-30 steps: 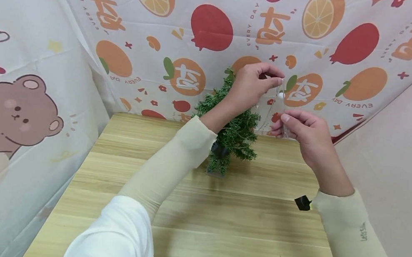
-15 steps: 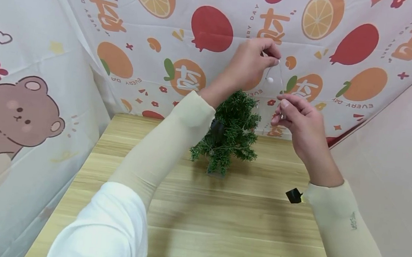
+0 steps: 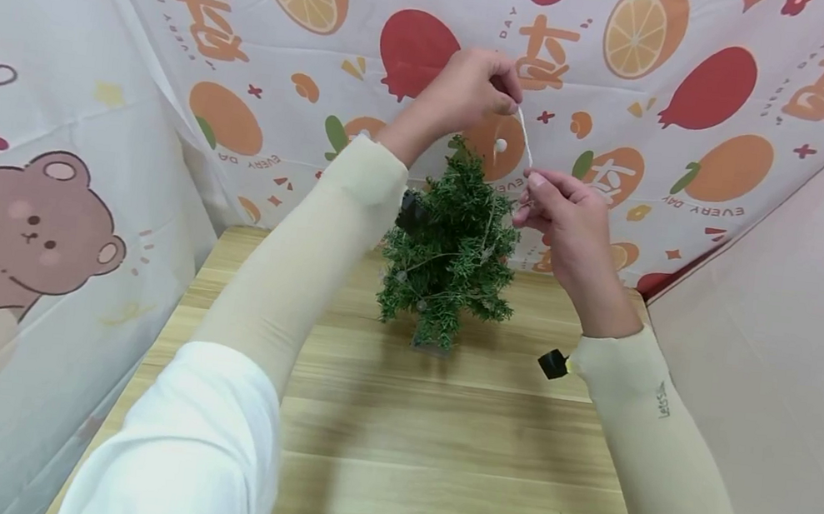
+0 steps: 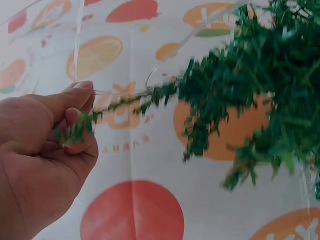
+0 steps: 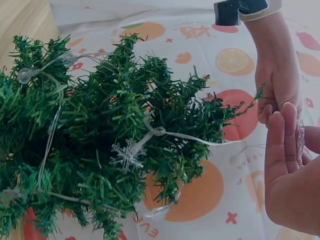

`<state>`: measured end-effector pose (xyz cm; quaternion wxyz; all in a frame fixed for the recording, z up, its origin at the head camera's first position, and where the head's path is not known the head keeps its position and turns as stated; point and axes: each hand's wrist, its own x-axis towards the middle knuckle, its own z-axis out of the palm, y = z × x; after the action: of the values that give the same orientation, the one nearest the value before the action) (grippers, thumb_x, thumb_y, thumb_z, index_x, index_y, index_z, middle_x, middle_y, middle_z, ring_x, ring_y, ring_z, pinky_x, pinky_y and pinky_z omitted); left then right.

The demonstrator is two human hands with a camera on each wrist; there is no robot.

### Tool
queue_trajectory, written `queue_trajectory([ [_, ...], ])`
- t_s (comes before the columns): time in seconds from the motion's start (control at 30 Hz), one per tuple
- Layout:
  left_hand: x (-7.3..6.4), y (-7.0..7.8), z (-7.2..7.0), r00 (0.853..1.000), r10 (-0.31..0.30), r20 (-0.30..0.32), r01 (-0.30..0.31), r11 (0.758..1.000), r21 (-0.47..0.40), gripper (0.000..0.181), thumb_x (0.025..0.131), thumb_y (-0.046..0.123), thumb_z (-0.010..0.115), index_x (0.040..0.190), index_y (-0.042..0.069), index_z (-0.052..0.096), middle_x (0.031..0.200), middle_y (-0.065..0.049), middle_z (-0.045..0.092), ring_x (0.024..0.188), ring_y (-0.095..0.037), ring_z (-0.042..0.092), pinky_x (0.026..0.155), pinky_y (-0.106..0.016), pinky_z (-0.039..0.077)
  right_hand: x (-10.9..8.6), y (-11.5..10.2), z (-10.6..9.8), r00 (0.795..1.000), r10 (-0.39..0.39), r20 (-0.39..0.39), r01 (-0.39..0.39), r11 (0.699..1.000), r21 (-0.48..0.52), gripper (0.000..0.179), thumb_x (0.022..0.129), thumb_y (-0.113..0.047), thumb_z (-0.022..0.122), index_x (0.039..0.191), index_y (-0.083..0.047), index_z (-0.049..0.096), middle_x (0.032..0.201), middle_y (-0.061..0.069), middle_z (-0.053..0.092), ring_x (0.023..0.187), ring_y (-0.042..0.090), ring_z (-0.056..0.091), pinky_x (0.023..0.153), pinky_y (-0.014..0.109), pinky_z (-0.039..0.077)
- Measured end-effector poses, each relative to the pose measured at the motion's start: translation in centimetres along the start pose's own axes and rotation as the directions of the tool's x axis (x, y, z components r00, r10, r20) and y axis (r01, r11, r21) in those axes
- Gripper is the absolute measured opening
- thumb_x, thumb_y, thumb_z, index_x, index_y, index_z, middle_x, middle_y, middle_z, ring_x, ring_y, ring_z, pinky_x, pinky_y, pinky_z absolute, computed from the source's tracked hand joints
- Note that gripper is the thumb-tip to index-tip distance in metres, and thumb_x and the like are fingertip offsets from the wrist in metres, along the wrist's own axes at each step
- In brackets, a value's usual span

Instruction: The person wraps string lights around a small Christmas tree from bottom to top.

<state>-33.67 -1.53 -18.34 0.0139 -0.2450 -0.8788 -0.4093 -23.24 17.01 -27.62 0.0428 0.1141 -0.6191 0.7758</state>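
A small artificial Christmas tree (image 3: 451, 244) stands upright on the wooden table, string lights wound around its branches. Above its tip, my left hand (image 3: 467, 87) pinches the wire of the string lights (image 3: 526, 139) between thumb and fingers. To the right and slightly lower, my right hand (image 3: 574, 224) pinches the same wire, which runs taut between both. A small white bulb (image 3: 500, 145) hangs below the left hand. The right wrist view shows a clear snowflake ornament (image 5: 129, 154) on the wire among the branches. The tree's fine tip overlaps my left fingers (image 4: 80, 95) in the left wrist view.
Behind the tree hangs a fruit-printed cloth (image 3: 418, 57); a bear-printed cloth (image 3: 46, 227) covers the left side. A plain pale wall (image 3: 789, 330) closes the right. The wooden table (image 3: 423, 434) extends toward me. Black wrist cameras (image 3: 553, 364) stick out from the sleeves.
My left hand has risen and moved left over the treetop. The right hand has followed leftward and up, closer to the tree. The wire between them has straightened.
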Motion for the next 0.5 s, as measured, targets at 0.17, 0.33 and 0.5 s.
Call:
queue_trajectory([
  [0.17,0.0,-1.5,-0.8,1.000,-0.016,0.001,0.016,1.000,0.004,0.012,0.099,0.017,0.065,0.106,0.011,0.073,0.105,0.003,0.065,0.100,-0.012,0.059,0.087,-0.027,0.047,0.8,0.1,0.7,1.000,0.001,0.011,-0.001,1.000,0.025,0.027,0.096,-0.020,0.071,0.114,0.000,0.070,0.082,0.008,0.067,0.062,0.016,0.066,0.067,0.030,0.060],
  [0.33,-0.3,-3.5,-0.8,0.998,-0.060,-0.008,0.059,0.996,-0.072,0.014,0.099,0.019,0.066,0.109,0.011,0.072,0.106,0.002,0.066,0.096,-0.016,0.057,0.080,-0.028,0.046,1.3,0.0,1.4,0.999,0.007,0.034,-0.008,1.000,0.030,0.025,0.097,-0.018,0.069,0.115,0.000,0.070,0.081,0.008,0.066,0.060,0.016,0.065,0.064,0.028,0.059],
  [0.5,-1.2,-5.4,-0.8,0.996,-0.078,-0.039,0.072,0.988,-0.135,0.013,0.099,0.024,0.067,0.108,0.016,0.071,0.108,0.003,0.067,0.094,-0.018,0.057,0.079,-0.030,0.046,1.6,-0.6,2.7,0.997,0.025,0.069,-0.026,1.000,0.013,0.026,0.097,-0.019,0.069,0.115,-0.001,0.070,0.080,0.007,0.064,0.061,0.016,0.063,0.064,0.029,0.057],
])
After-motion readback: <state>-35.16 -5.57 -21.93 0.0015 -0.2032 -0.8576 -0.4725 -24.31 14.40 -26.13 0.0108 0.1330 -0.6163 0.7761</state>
